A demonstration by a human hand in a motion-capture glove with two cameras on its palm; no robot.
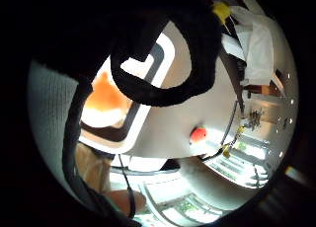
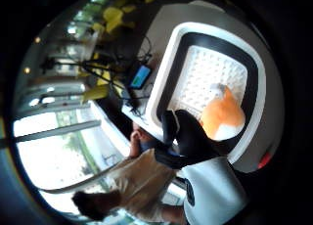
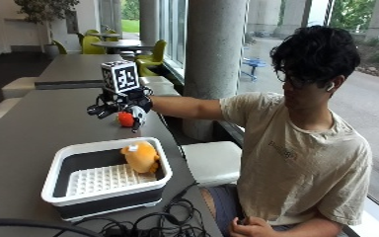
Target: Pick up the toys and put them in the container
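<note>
A white and black container [image 3: 167,173] stands on the grey table [image 3: 38,123] near its front. An orange plush toy [image 3: 140,155] lies inside it against the far right corner, also seen on the white grid floor in the thumb side palm view [image 2: 222,117] and in the little finger side palm view [image 1: 106,94]. A small red toy [image 3: 125,119] lies on the table beyond the container, seen too in the palm view [image 1: 198,134]. My gloved right hand [image 3: 120,103] hovers just above and in front of the red toy, fingers [image 2: 188,137] relaxed and holding nothing.
Black cables [image 3: 143,222] lie coiled on the table in front of the container. The table's right edge runs close to the container, with a pale bench seat [image 3: 209,160] below it. A grey pillar [image 3: 212,49] stands behind the arm.
</note>
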